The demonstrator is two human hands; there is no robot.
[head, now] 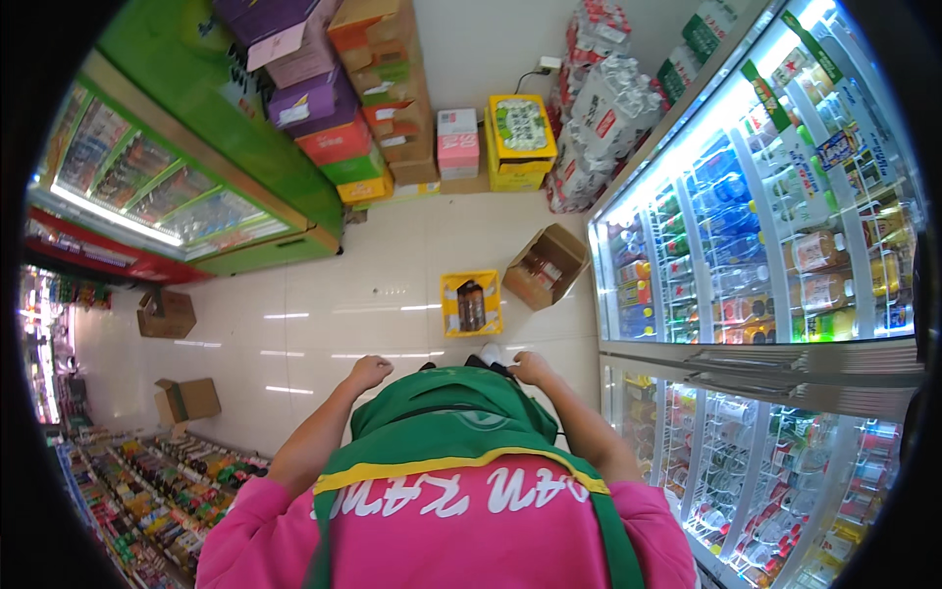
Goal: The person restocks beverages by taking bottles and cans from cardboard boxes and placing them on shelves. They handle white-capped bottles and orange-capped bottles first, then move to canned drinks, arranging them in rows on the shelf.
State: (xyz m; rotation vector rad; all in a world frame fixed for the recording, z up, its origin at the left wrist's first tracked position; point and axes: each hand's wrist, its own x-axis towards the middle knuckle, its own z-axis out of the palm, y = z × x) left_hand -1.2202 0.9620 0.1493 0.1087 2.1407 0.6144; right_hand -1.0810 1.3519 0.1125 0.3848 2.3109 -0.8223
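Note:
My left hand hangs beside the green apron, its fingers curled, with nothing seen in it. On the other side, close to the apron's edge, is my right hand; its fingers are curled too, and no object shows in it. Ahead of my feet a yellow box stands on the floor, open at the top, with several dark drink bottles inside. To its right lies an open cardboard box, tilted, with some packaged goods in it. Neither hand touches the boxes.
Lit glass-door drinks coolers line the right side. Stacked cartons, a yellow carton and shrink-wrapped bottle packs stand by the back wall. A green fridge, two cardboard boxes and stocked shelves are leftward.

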